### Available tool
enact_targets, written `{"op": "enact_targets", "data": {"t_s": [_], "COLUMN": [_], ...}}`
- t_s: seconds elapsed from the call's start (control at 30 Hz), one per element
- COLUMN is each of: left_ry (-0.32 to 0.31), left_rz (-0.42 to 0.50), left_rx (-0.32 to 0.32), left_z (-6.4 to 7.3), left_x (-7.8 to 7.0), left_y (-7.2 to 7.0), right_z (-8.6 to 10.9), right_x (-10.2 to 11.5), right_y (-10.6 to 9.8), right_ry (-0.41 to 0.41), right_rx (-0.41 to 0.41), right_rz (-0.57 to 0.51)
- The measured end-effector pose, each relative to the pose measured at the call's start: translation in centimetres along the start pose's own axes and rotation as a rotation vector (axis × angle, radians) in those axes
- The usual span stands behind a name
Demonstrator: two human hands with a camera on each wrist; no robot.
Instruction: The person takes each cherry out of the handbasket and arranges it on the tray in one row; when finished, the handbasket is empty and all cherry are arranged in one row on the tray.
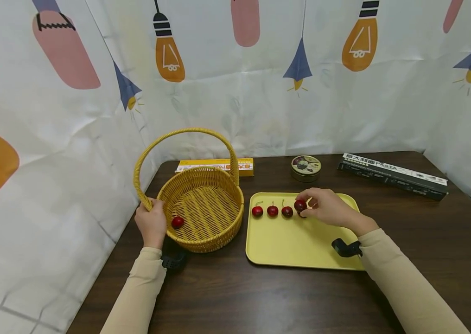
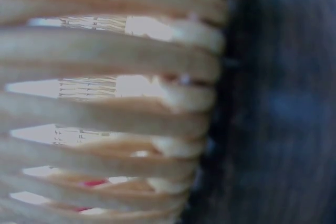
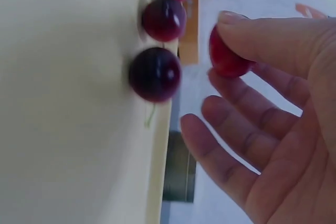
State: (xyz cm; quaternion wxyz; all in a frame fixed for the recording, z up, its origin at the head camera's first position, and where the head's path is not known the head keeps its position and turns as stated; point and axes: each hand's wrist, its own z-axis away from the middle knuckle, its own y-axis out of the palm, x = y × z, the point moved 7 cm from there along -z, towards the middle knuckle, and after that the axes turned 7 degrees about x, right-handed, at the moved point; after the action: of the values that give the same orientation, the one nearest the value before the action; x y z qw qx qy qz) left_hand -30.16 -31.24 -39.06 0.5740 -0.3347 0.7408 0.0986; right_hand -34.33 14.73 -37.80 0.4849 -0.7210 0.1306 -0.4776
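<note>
My left hand (image 1: 153,223) grips the yellow woven basket (image 1: 235,222) on its left side, where the tall handle meets the rim. One red cherry (image 1: 177,222) lies inside the basket near that hand. Blurred basket strands (image 2: 105,51) fill much of the left wrist view, with red showing through the gaps. Between thumb and fingers my right hand (image 1: 329,208) pinches a dark red cherry (image 3: 229,56), held just above the yellow tray (image 1: 298,250). Three more cherries with stems sit in a row on the tray, the nearest a dark cherry (image 3: 155,74).
Behind the basket lies a yellow-orange box (image 1: 245,167). A round tin (image 1: 306,168) stands beyond the tray, and a long black pasta box (image 1: 394,176) is at the back right. Patterned white cloth (image 1: 235,116) hangs behind the dark wooden table (image 1: 227,297).
</note>
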Motion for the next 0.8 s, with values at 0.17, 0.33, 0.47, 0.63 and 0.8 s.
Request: {"op": "enact_targets", "data": {"t_s": [0.17, 0.33, 0.47, 0.63, 0.8], "left_ry": [0.007, 0.014, 0.010, 0.004, 0.000], "left_rz": [-0.006, -0.008, -0.010, -0.008, -0.010], "left_rx": [0.002, 0.002, 0.001, 0.001, 0.006], "left_z": [0.0, 0.0, 0.1, 0.1, 0.0], "left_x": [0.0, 0.0, 0.0, 0.1, 0.1], "left_y": [0.0, 0.0, -0.1, -0.1, 0.0], "right_z": [0.6, 1.2, 1.4, 1.5, 1.5], "right_x": [-1.3, -2.7, -3.9, -5.5, -6.3], "right_y": [-1.0, -1.9, -1.6, -1.1, -0.9], "right_ry": [0.038, 0.062, 0.101, 0.147, 0.154], "right_rx": [0.026, 0.050, 0.108, 0.154, 0.159], "right_rz": [0.063, 0.099, 0.084, 0.063, 0.043]}}
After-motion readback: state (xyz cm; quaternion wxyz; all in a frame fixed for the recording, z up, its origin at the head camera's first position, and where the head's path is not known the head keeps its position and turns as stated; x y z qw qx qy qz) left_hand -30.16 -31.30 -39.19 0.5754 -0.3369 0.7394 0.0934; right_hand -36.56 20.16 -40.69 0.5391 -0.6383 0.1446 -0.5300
